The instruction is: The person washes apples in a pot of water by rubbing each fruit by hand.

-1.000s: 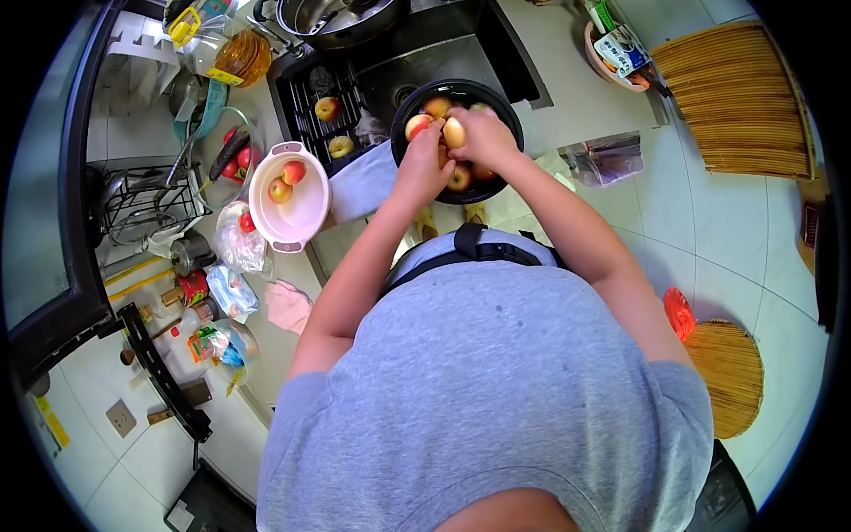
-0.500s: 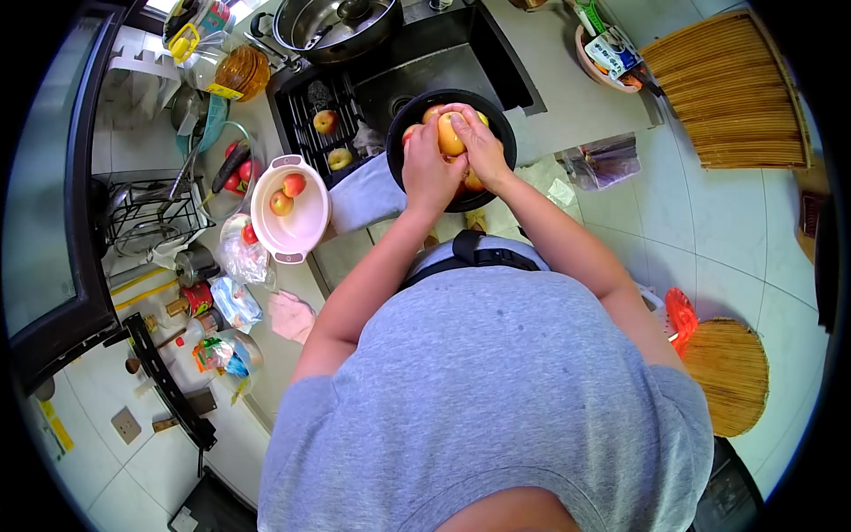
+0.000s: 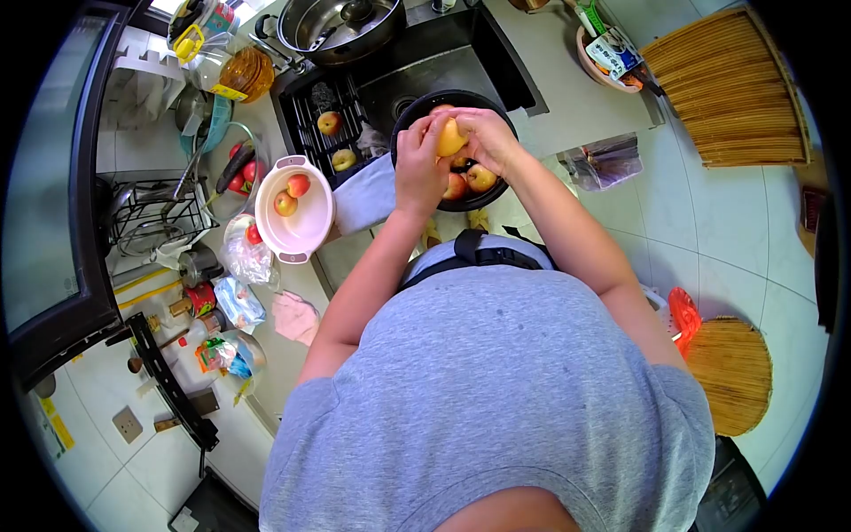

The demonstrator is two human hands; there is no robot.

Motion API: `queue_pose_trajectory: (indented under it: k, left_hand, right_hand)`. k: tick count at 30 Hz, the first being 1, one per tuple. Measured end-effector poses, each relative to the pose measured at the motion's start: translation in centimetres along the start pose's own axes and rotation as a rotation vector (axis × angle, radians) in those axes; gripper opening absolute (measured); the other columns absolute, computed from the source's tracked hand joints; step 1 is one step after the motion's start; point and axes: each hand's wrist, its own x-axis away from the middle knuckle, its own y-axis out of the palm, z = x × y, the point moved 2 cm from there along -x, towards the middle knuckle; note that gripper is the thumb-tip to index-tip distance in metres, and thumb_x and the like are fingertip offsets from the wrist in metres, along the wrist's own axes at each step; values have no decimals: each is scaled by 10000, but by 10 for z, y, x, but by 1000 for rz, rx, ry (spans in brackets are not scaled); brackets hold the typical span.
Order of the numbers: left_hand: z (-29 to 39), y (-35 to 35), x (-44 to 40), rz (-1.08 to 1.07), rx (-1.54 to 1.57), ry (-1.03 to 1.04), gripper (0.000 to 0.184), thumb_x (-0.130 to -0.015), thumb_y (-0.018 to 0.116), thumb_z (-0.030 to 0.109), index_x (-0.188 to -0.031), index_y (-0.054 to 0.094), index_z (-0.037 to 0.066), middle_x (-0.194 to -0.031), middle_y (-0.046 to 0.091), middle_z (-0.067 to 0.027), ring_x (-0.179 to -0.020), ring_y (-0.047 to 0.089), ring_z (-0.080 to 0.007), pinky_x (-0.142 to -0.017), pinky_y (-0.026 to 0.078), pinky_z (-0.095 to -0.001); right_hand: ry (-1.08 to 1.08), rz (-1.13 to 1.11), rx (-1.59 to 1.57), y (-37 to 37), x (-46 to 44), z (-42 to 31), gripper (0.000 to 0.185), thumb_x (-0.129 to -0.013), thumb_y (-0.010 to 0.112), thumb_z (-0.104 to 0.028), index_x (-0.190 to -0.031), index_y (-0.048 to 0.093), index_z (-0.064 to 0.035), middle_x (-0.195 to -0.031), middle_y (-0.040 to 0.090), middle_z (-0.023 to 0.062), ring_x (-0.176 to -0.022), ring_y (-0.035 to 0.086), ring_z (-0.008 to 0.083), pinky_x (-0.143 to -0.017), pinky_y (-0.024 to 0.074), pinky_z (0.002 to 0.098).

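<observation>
Over a black basin (image 3: 401,184) at the sink's front edge, both of my hands hold a yellow-orange apple (image 3: 451,139). My left hand (image 3: 420,168) grips it from the left, fingers curled along its side. My right hand (image 3: 490,140) closes on it from the right and top. Below them in the basin lie several red-yellow apples, among them one apple (image 3: 480,178) near the right wrist. The fingers partly cover the held apple and the back of the basin.
Left of the basin stands a pale pink tub (image 3: 295,235) with two apples. On a black rack (image 3: 312,137) in the sink (image 3: 474,62) sit two more. A lidded pan (image 3: 341,35) is behind, an oil bottle (image 3: 245,75) at back left. A blue-grey cloth (image 3: 363,195) hangs by the basin.
My hands have shifted round the apple, the right one turning over its top. More apples now show in the basin below. The whole view has moved slightly.
</observation>
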Motion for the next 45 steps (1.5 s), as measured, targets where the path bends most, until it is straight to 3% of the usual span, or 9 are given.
queue_pose_trajectory:
  k: [13,18,25,29,32,36,38,42,45]
  left_hand:
    - [-7,3,-1,-114,53,-88,650,-714,778,25,-1338,603,73,-1225,605,-169,-1139,566,-372,-1006,471,-440]
    - [-11,13,1,-268,-142,-90,623,-680,831,131,-1262,622,54,-1189,626,-164,-1134,585,-367,-996,482,-435]
    - [-15,45,1,-378,-494,71,509,-628,835,208,-1078,663,42,-965,656,-109,-1012,620,-306,-857,519,-407]
    - [-38,70,9,-412,-529,100,608,-656,867,277,-1177,663,38,-1060,681,-122,-1070,615,-310,-959,501,-405]
    - [-47,78,7,-339,-470,195,598,-659,859,276,-1180,669,51,-1056,680,-128,-1058,616,-316,-962,499,-400]
    - [-43,66,-4,-428,-286,-16,561,-644,846,266,-1132,669,56,-1041,666,-145,-1033,609,-344,-949,496,-413]
    - [-29,54,-7,-415,-236,-95,543,-637,843,265,-1105,667,53,-1031,654,-152,-1022,602,-354,-935,497,-422]
    - [-8,30,-13,-99,-193,-65,556,-635,852,246,-1116,666,37,-1007,587,-153,-996,572,-359,-896,492,-428]
    - [-3,16,-18,74,8,-75,599,-653,846,214,-1204,641,94,-1035,540,-140,-999,538,-339,-909,473,-433]
  right_hand:
    - [17,40,23,-27,-1,6,366,-890,521,-46,-1224,652,23,-1130,684,135,-1030,700,282,-881,588,393]
    - [-549,406,1438,-47,23,10,409,-829,641,-63,-1237,669,-66,-1175,685,148,-1121,638,346,-1021,493,415]
    - [-552,335,1612,-51,26,35,533,-793,678,-20,-1319,625,-87,-1421,543,188,-1289,506,387,-1120,425,436]
    - [-522,324,1680,-46,31,35,547,-794,681,-26,-1334,616,-85,-1434,536,185,-1304,497,385,-1134,413,433]
    - [-496,307,1651,-49,26,39,545,-799,677,-48,-1338,609,-85,-1434,534,189,-1308,491,390,-1136,410,437]
    - [-490,285,1482,-49,26,37,547,-819,697,-130,-1355,593,-83,-1424,539,200,-1302,509,389,-1125,421,437]
    - [-492,279,1090,-42,28,31,583,-819,734,-210,-1365,579,-76,-1404,552,209,-1284,537,387,-1104,441,432]
    - [-502,245,889,-28,16,29,620,-856,763,-314,-1381,552,-62,-1345,596,175,-1177,630,349,-1040,490,398]
    - [-380,103,378,-11,9,20,514,-953,688,-264,-1409,531,-85,-1299,618,102,-1108,657,225,-942,542,341]
